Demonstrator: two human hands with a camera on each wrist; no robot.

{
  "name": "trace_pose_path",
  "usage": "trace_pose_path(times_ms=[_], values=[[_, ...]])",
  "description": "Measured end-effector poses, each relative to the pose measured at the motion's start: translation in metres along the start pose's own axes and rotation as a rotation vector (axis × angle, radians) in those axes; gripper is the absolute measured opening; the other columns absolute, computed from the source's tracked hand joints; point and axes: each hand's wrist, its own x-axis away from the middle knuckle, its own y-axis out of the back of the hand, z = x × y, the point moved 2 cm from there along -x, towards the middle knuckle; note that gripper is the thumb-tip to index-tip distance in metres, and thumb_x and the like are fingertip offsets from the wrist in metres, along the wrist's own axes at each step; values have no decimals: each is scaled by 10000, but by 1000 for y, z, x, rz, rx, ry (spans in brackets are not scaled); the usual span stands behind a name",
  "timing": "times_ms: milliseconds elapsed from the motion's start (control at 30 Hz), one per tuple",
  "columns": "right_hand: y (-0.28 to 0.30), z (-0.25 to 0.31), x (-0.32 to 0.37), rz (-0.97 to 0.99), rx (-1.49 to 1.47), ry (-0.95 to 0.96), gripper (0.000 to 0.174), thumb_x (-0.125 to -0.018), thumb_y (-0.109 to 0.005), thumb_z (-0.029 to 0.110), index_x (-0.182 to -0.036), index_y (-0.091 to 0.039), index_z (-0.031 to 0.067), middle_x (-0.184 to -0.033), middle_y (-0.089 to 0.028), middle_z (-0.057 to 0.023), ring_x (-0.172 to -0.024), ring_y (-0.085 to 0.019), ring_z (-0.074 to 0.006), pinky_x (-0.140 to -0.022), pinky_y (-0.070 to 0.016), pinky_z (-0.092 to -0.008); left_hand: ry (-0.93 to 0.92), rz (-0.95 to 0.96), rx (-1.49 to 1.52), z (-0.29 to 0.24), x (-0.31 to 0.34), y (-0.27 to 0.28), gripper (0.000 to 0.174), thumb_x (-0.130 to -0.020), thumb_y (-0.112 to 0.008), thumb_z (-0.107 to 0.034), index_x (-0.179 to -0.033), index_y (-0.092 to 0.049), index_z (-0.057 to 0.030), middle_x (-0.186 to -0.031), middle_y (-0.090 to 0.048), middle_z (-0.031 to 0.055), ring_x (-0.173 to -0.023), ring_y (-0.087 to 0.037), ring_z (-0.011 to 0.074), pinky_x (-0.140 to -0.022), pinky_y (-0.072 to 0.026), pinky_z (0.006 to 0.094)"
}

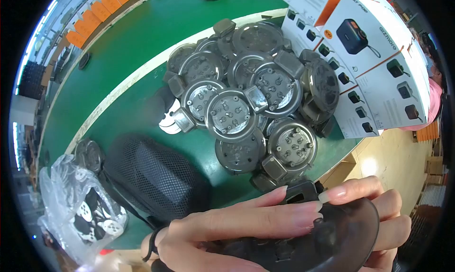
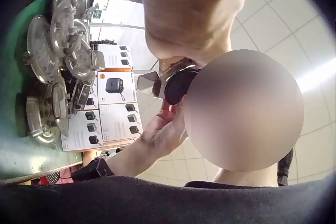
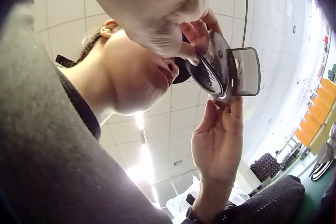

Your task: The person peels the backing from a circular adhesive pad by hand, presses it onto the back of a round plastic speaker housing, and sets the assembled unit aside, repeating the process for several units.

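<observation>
Two hands on one dark round disc (image 1: 341, 239), held in the air just off the near edge of the green desk (image 1: 142, 40), close under the face. Left hand (image 1: 227, 234) with fingers long and straight, laid flat across the disc's face, not curled round it. Right hand (image 1: 386, 220) behind the far rim, fingers and thumb curled in and pinching the disc, plainest from the right wrist view. Square tab (image 3: 247, 71) jutting from one side of the rim.

Probably light and stiff: a thin glossy shell, likely slick under fingertips. Best taken by the rim or by the tab, not by the ridged face.

On the desk, toward its right edge, a loose heap of like discs (image 1: 256, 101), overlapping. Beside the heap, printed cartons (image 1: 369, 49) along that same edge. Along the near edge, to the left, a black mesh pouch (image 1: 156, 177) and a clear bag of small white parts (image 1: 80, 210).
</observation>
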Motion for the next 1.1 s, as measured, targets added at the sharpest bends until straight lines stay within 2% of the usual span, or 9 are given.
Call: trace_pose_path(times_ms=[267,367,433,467,567,700,733,1000,1100], values=[[-3,13,-13,3,84,-151,248,-617,-603,-5,-852,-546,48,-851,-437,-140,-717,-464,-225,-701,-536,-475,563,111,300,-11,-7,12,821,-653,-572,-380,-1224,-303,146,-1222,-383,308,-1091,-471,344,-1046,-183,388],[0,3,0,14,36,-35,251,-615,-603,-13,-853,-548,42,-842,-439,-138,-704,-458,-215,-703,-534,-473,134,-52,-124,-12,5,-1,388,-824,-465,-290,-1128,-361,-72,-1097,-444,320,-1036,-484,435,-985,-307,488],[1,-6,6,10,12,68,254,-614,-603,-21,-856,-550,37,-838,-440,-135,-696,-456,-210,-707,-532,-471,-24,-126,-342,-13,16,-6,216,-896,-372,-287,-1070,-405,-164,-1062,-456,314,-1044,-462,468,-978,-309,520],[1,-7,6,13,9,48,254,-618,-605,-19,-859,-554,42,-835,-442,-130,-698,-457,-209,-713,-528,-470,81,-188,-358,-18,19,-7,240,-898,-342,-315,-1063,-420,-160,-1066,-457,311,-1054,-454,471,-995,-284,516],[0,0,5,36,0,-144,250,-633,-618,-1,-867,-568,72,-824,-451,-108,-720,-463,-206,-740,-510,-470,-178,-348,-59,-2,7,-30,387,-860,-335,-389,-1051,-487,-89,-1119,-457,320,-1103,-434,439,-1002,-283,473],[0,13,4,82,0,-486,244,-658,-637,32,-880,-589,122,-807,-465,-76,-758,-472,-202,-780,-484,-470,-287,-101,-204,0,-3,4,341,-853,-438,-172,-1167,-445,-39,-1148,-460,310,-1100,-453,420,-941,-352,441],[2,5,6,120,-7,-381,243,-647,-661,43,-871,-577,83,-810,-467,-72,-712,-455,-189,-777,-492,-463,-314,-39,-240,2,-4,12,358,-851,-464,-118,-1196,-434,-26,-1156,-461,307,-1099,-458,415,-926,-370,433],[-8,3,8,28,57,-477,303,-642,-727,13,-891,-558,41,-813,-495,-92,-641,-482,-179,-803,-476,-471,-383,-122,-523,0,1,15,336,-826,-514,-52,-1130,-437,68,-1112,-502,271,-1007,-524,311,-857,-413,348],[-10,4,4,40,127,-484,303,-632,-728,-6,-885,-568,39,-804,-491,-89,-617,-479,-173,-699,-490,-399,-406,-184,-580,0,4,15,331,-816,-533,-27,-1106,-439,104,-1096,-518,257,-973,-549,271,-831,-429,316]])
